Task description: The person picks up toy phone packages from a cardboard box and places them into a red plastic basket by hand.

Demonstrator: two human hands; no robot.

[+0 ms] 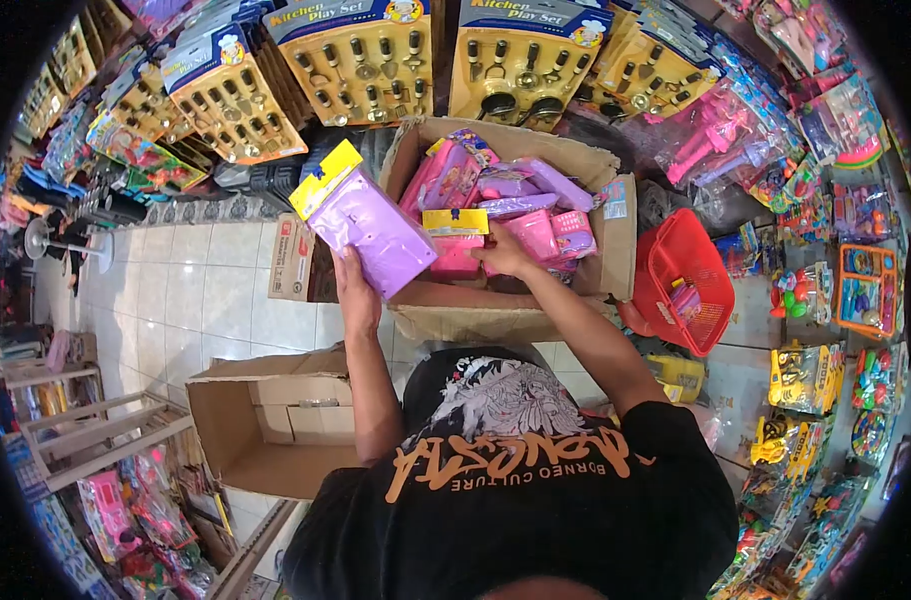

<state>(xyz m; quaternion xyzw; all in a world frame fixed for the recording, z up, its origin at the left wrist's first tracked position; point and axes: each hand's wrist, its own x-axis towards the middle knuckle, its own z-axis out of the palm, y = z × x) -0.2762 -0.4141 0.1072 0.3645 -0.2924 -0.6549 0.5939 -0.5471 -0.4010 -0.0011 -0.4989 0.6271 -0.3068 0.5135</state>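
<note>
My left hand (358, 292) grips a purple plastic toy pack (372, 232) with a yellow header card, holding it tilted over the left side of a cardboard box (515, 322). Inside that box, my right hand (507, 254) is closed at the edge of a pink toy pack (456, 257) with a yellow header card; its fingertips are partly hidden. Around it lie more packs, among them a purple one (543, 184) and a pink one (445, 180), piled together.
A second cardboard box (220, 425) stands open on the tiled floor at lower left. To the right is a red plastic basket (710, 325) with a small pack inside. Carded kitchen play sets (350, 60) line the back, and hanging toys (865, 290) crowd the right side.
</note>
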